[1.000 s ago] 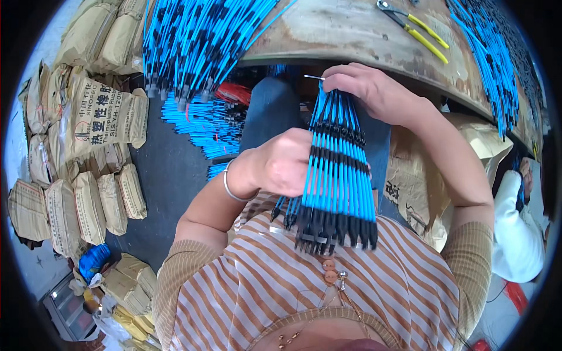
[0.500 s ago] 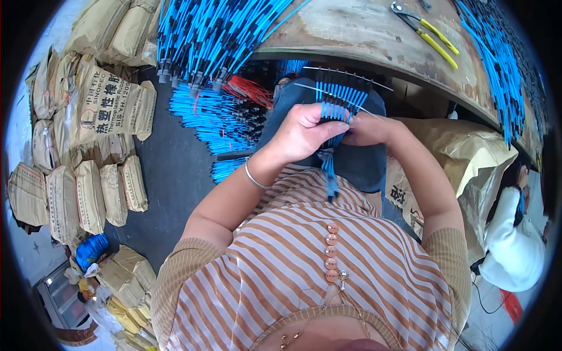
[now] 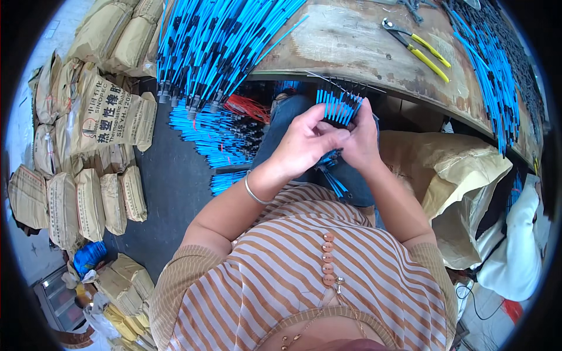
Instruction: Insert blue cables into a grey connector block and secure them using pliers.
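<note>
Over my lap, both hands grip a bundle of thin blue-and-black strands (image 3: 339, 106). My left hand (image 3: 305, 141) is closed round its left side, the thumb lying across the front. The fingers of my right hand (image 3: 362, 139) wrap its right side and reach up along it. Two thin metal rods (image 3: 369, 88) cross the black upper ends of the strands. Below my hands, the lower ends (image 3: 336, 182) hang out in a loose spread. The middle of the bundle is hidden by my fingers.
A wooden table (image 3: 345, 29) ahead carries a large pile of blue-and-black strands (image 3: 219, 47), yellow-handled pliers (image 3: 418, 50) and another pile (image 3: 486, 76). More bundles (image 3: 216, 137) lie beneath. Paper sacks (image 3: 108, 117) stack at left; an open sack (image 3: 456, 169) stands at right, near a person's white sleeve (image 3: 518, 245).
My right hand has come up along the bundle's right side. The fanned strands are squeezed narrower, and the two rods sit closer together. The lower ends now splay to the right.
</note>
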`<state>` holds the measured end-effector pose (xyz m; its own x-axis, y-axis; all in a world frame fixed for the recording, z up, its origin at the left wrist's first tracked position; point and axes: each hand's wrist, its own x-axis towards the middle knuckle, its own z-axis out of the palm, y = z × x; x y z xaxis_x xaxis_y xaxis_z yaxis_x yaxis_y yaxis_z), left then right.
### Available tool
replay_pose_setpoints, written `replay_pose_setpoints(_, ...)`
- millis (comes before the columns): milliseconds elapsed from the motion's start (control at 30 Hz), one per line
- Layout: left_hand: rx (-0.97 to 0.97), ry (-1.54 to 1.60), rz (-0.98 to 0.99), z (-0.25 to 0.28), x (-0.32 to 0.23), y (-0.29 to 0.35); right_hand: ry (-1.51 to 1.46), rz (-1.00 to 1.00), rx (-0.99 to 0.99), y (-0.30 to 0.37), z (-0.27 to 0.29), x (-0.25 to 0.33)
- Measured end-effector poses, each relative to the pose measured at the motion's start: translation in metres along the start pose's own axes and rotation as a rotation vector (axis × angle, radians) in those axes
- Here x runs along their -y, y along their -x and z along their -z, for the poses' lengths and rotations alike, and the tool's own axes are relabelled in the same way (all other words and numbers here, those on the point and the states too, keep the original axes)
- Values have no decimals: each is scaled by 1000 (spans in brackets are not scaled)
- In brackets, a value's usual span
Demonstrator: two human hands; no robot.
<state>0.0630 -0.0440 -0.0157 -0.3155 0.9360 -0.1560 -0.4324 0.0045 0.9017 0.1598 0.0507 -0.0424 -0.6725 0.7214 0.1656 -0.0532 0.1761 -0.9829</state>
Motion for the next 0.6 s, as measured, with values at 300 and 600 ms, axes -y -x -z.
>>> replay_pose_setpoints(300,-308,-526,-351,25,-3,9,264,122,-43,2,-4,10)
replay_pose_setpoints(600,-23,-95,-95,13,-33,-17,239,150,-41,5,-23,9)
